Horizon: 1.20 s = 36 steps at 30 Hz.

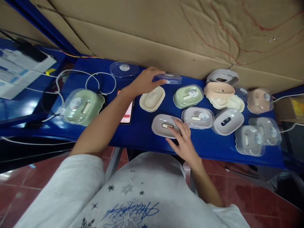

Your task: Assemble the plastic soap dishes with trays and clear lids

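At the back of the blue table, my left hand (148,81) has its thumb and fingers closed around the left end of a clear plastic lid (173,79). My right hand (184,142) grips the right end of a grey oval tissue box (158,124), fingers over its top and thumb at the near side. Something cream-coloured shows in that box's slot. Below my left hand lies a cream oval base (152,99). A green tissue box (184,98) and another grey, labelled box (192,115) stand just beyond my right hand.
Another clear lid (118,71) lies at the back left. A green box under a clear cover (73,109), a phone (128,115) and a white cable (71,71) are nearer left. Several grey and peach boxes (219,90) crowd the right. Cardboard (142,34) walls the back.
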Available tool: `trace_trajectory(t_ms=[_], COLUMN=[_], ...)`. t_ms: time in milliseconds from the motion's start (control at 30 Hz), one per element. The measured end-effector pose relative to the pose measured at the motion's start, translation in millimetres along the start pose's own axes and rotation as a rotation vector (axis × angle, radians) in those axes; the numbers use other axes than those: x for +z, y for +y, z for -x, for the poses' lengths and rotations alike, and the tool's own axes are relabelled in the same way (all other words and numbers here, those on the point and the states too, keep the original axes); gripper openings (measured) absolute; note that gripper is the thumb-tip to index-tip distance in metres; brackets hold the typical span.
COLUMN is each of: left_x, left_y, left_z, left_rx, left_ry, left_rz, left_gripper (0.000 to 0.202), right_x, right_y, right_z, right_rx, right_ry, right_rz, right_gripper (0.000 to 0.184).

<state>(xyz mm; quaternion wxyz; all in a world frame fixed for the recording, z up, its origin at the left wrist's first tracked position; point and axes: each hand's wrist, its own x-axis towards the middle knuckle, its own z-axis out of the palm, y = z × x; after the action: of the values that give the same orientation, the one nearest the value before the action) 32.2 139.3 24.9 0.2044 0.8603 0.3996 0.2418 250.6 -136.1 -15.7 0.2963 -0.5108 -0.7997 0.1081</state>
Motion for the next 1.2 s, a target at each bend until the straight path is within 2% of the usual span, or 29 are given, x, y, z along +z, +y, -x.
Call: trace_trajectory(t_ms=[67, 167, 267, 367, 433, 533, 600, 667, 733, 800, 933, 1033, 1200], left_x=[-15.7, -21.8, -4.4, 19.2, 29.3, 34.5, 34.8, 34.8, 35.1, 34.9, 32.1, 31.2, 37.2], left_y=[19.6, 60.2, 91.2, 99.8, 97.1, 92.0, 90.8, 90.6, 90.1, 88.8, 84.4, 80.8, 77.3], left_z=[31.8, 98.0, 161.2, 195.8, 202.3, 198.9, 195.3, 193.1, 192.1, 190.9, 186.3, 184.5, 189.5], left_rx=[0.06, 0.15, 0.177, 0.145, 0.114, 0.111, 0.126, 0.128, 0.128, 0.139, 0.151, 0.156, 0.16], left_ry=[0.101, 0.123, 0.084, 0.1, 0.126, 0.129, 0.107, 0.076, 0.049, 0.021, -0.049, -0.073, -0.05], left_rz=[0.048, 0.06, 0.102, 0.137, 0.139, 0.139, 0.151, 0.148, 0.127, 0.109, 0.111, 0.115, 0.076], left_gripper=[0.043, 0.05, 0.059, 0.068, 0.071, 0.071, 0.07, 0.07, 0.07, 0.069, 0.065, 0.063, 0.062], right_x=[0.2, 2.0, 3.9, 4.0, 4.5, 8.0, 11.1, 12.1, 10.0, 5.8, -0.4, 0.3, 1.0], right_y=[0.4, 1.2, 3.0, 4.6, 5.2, 6.1, 6.7, 6.8, 6.4, 5.5, 3.4, 2.6, 2.4], right_z=[0.6, 2.4, 4.1, 4.5, 4.6, 5.5, 6.8, 8.2, 9.0, 8.8, 6.5, 6.0, 6.8], right_rx=[0.041, 0.103, 0.129, 0.125, 0.119, 0.136, 0.138, 0.133, 0.136, 0.153, 0.141, 0.11, 0.065], right_ry=[0.012, 0.069, 0.114, 0.112, 0.133, 0.24, 0.325, 0.357, 0.316, 0.212, 0.029, 0.019, 0.021], right_rz=[-0.056, -0.135, -0.166, -0.174, -0.185, -0.222, -0.258, -0.292, -0.281, -0.214, -0.081, -0.031, 0.004], right_gripper=[0.072, 0.089, 0.103, 0.104, 0.097, 0.086, 0.086, 0.09, 0.097, 0.103, 0.098, 0.092, 0.088])
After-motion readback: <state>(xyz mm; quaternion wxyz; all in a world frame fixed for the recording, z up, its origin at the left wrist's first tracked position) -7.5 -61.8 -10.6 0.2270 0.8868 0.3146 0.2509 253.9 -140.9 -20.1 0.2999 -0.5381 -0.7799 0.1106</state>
